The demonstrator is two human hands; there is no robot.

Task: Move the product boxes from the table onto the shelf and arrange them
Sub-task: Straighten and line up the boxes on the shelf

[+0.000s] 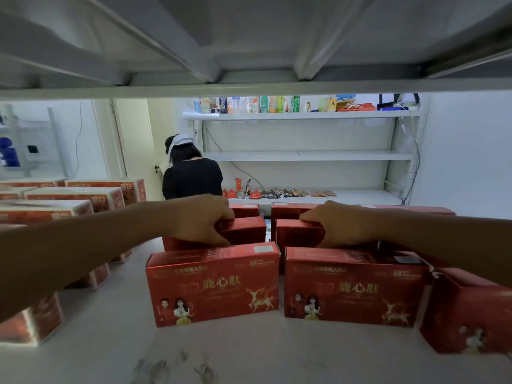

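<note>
A: Labels?
B: Front-left box (pixel 213 284) & front-right box (pixel 354 284): gold "鹿心肽" w/ deer; small print too blurred.
A: Room?
B: Narrow gap btwn the two columns; bare shelf (pixel 249 353) in front, and left up to the wrapped packs (pixel 74 196).
A: Hands?
B: Left hand (pixel 202 220) grips the second-row left box (pixel 246 230) at its top edge. Right hand (pixel 340 225) grips the second-row right box (pixel 299 234). Both on shelf.
</note>
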